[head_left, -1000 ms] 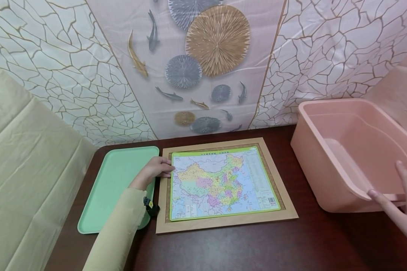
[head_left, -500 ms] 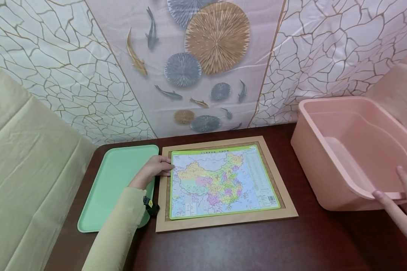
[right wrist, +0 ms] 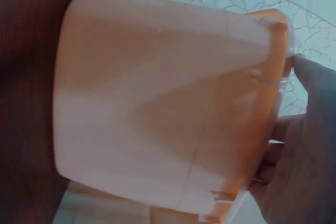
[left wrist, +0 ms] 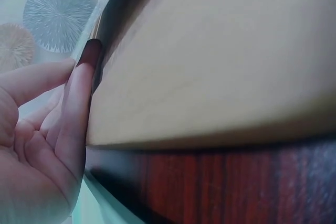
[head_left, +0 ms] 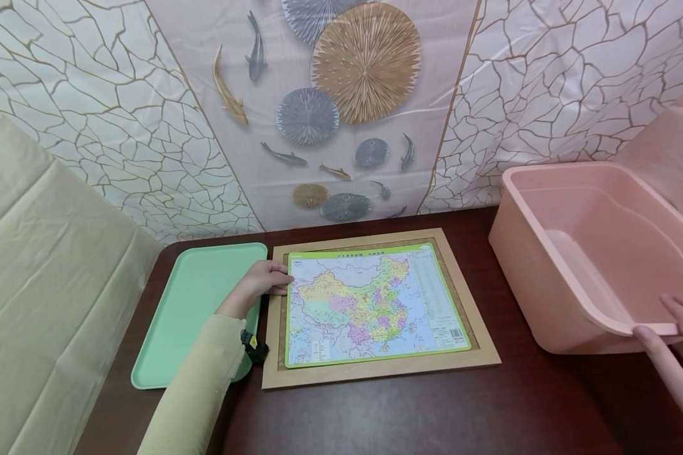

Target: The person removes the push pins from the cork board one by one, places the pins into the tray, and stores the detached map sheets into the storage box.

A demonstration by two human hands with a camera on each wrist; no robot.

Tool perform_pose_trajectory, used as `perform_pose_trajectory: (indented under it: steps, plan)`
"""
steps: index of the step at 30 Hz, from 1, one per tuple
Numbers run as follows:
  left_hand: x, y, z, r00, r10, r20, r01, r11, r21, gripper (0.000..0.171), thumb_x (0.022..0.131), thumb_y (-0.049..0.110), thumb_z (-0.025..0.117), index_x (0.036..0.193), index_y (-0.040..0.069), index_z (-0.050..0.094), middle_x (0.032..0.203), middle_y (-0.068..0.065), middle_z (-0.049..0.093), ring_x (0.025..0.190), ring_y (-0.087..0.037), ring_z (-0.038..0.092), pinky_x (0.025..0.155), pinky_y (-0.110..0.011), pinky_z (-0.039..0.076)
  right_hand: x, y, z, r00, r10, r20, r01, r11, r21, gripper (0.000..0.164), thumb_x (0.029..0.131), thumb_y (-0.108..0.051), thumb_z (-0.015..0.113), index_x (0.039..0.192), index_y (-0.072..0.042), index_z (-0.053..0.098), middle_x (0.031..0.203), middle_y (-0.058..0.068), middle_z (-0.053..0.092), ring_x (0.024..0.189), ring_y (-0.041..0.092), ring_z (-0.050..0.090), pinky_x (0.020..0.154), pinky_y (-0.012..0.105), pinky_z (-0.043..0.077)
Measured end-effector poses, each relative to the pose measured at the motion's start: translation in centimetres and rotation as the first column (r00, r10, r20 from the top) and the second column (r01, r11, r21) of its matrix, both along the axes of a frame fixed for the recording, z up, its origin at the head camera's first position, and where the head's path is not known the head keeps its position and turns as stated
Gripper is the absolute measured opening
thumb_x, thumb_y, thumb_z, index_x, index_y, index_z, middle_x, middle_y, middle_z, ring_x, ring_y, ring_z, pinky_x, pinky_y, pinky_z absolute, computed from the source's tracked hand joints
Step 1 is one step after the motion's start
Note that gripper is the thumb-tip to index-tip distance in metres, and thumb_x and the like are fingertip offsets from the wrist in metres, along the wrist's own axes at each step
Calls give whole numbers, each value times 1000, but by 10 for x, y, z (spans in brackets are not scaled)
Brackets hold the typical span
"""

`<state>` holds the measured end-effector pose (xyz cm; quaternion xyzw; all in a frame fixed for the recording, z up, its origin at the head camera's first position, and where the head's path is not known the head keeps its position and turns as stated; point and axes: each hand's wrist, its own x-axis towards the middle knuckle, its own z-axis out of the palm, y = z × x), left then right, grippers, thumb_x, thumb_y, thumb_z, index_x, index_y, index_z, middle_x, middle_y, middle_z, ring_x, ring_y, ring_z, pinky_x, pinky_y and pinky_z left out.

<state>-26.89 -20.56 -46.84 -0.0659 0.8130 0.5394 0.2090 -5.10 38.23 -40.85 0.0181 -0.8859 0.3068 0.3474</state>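
Observation:
A map sheet of China (head_left: 370, 309) with a green border lies within a light wooden frame (head_left: 387, 373) in the head view. My left hand (head_left: 253, 284) pinches the map's left edge, thumb on top and fingers over the frame's left side. From the left wrist, the hand (left wrist: 42, 129) shows close against the side of the wooden frame (left wrist: 210, 77). At the far right, my right hand (head_left: 680, 354) grips the near rim of a pink plastic bin (head_left: 546, 278), the thumb outside and fingers inside. The right wrist view shows the bin's outer wall (right wrist: 147, 98).
A mint green tray (head_left: 188, 303) lies left of the frame, beneath my left forearm. All stand on a dark reddish table (head_left: 410, 417). Patterned cloth (head_left: 341, 114) hangs behind, and beige cloth (head_left: 45, 284) rises on the left.
My right hand has slid slightly right along the bin's rim, and its fingers have come down lower inside. The left hand and the map have stayed in place.

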Motion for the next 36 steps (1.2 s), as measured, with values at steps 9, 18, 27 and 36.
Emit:
perform_pose_trajectory:
  steps: [9, 18, 27, 36]
  plan:
    - [-1, -2, -3, 1000, 22, 0, -22, 999, 44, 45, 105, 9, 64, 145, -11, 54, 104, -6, 68, 72, -4, 65, 71, -17, 62, -1, 3, -5, 996, 59, -68, -59, 998, 4, 61, 110, -34, 59, 141, 18, 54, 144, -47, 39, 146, -15, 31, 127, 12, 17]
    - [2, -3, -1, 999, 14, -32, -11, 994, 105, 40, 106, 8, 63, 139, -12, 57, 100, -5, 72, 72, -3, 67, 69, -16, 62, 1, 2, -9, 998, 32, -53, -32, 999, 6, 60, 111, -33, 56, 145, 15, 52, 162, -9, 51, 153, -7, 29, 131, 18, 15]
    - [6, -3, 12, 997, 19, -76, -8, 989, 150, 41, 107, 7, 61, 142, -13, 56, 122, -21, 72, 78, -1, 72, 72, -15, 62, 2, 0, -13, 998, 29, -60, -30, 999, -26, 54, 110, -27, 57, 145, 14, 54, 142, -50, 39, 153, -6, 30, 130, 19, 15]
    - [9, -9, 25, 994, 30, -107, -14, 990, 143, 41, 108, 8, 59, 143, -13, 55, 123, -18, 71, 82, 2, 71, 77, -17, 63, -2, 3, -14, 992, 63, -113, -65, 998, -19, 65, 110, -38, 59, 141, 18, 54, 142, -47, 42, 147, -12, 32, 129, 18, 18]
